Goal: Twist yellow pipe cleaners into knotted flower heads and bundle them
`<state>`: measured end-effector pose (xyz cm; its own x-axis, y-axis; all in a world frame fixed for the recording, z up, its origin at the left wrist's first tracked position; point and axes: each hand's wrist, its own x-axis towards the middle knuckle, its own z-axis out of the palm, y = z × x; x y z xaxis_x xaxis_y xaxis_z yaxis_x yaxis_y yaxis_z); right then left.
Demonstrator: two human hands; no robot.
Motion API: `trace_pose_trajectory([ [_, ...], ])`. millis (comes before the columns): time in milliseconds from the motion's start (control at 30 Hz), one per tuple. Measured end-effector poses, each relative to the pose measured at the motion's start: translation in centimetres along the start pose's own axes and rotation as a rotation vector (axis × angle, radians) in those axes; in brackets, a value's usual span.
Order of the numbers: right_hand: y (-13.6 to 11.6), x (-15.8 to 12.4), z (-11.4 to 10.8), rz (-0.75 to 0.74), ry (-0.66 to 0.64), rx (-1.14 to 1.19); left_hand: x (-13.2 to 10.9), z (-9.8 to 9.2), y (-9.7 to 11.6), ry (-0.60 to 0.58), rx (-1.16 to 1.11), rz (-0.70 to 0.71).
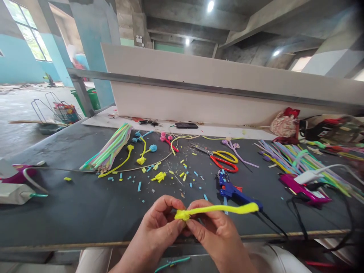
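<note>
Head view: both hands meet low in the middle, just above the near edge of the table [85, 208]. The left hand [159, 227] pinches the balled end of a yellow pipe cleaner [222, 208] between thumb and forefinger. The right hand [216, 231] pinches the stem just beside the ball, its other fingers curled under. The rest of the stem runs free to the right, over the blue glue gun [233, 191]. The step in hand looks like winding the end into a knot. It would likely go best with the left pinch firm on the ball, the right fingers close to it, and each turn laid tight against the last so the wire does not spring open. The dark mat is strewn with cut bits [159, 176] in yellow and blue. Scissors [224, 159] lie beyond the gun, with bundles of stems at left [109, 149] and right [287, 155] and a pink tool [301, 187] with cables. A pale board [227, 87] backs the bench. The hall around is bare concrete, with a window [25, 30] far left.
</note>
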<state>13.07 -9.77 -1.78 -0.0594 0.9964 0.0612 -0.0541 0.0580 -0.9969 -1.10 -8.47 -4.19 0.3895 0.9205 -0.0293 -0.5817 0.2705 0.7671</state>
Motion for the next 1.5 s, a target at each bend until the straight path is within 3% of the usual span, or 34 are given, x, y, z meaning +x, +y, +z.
trace_pose_trajectory([
  [367, -0.1, -0.3, 0.4, 0.139, -0.036, 0.149, -0.3, -0.1, 0.1, -0.019, -0.053, 0.024],
  [567, -0.1, -0.4, 0.5, 0.147, -0.032, 0.176, -0.3, 0.1, 0.0, 0.021, -0.063, 0.019],
  [933, 0.0, -0.6, 0.8, 0.140, 0.018, 0.093, -0.2, -0.6, -0.3, -0.021, -0.046, 0.017],
  [1233, -0.5, -0.5, 1.1, 0.180, -0.059, 0.170, -0.5, -0.7, -0.4, -0.036, 0.001, 0.021],
  [1333, -0.8, -0.2, 0.5, 0.162, -0.059, 0.134, -0.6, -0.6, -0.1, -0.018, 0.041, 0.032],
  [1433, -1.1, 0.0, -0.9, 0.053, 0.024, 0.079, -0.8, -0.6, 0.5, -0.008, 0.145, 0.078],
  [1500, -1.4, 0.1, -2.0, 0.005, -0.003, 0.069, -0.8, -0.6, 0.8, 0.004, 0.227, 0.121],
])
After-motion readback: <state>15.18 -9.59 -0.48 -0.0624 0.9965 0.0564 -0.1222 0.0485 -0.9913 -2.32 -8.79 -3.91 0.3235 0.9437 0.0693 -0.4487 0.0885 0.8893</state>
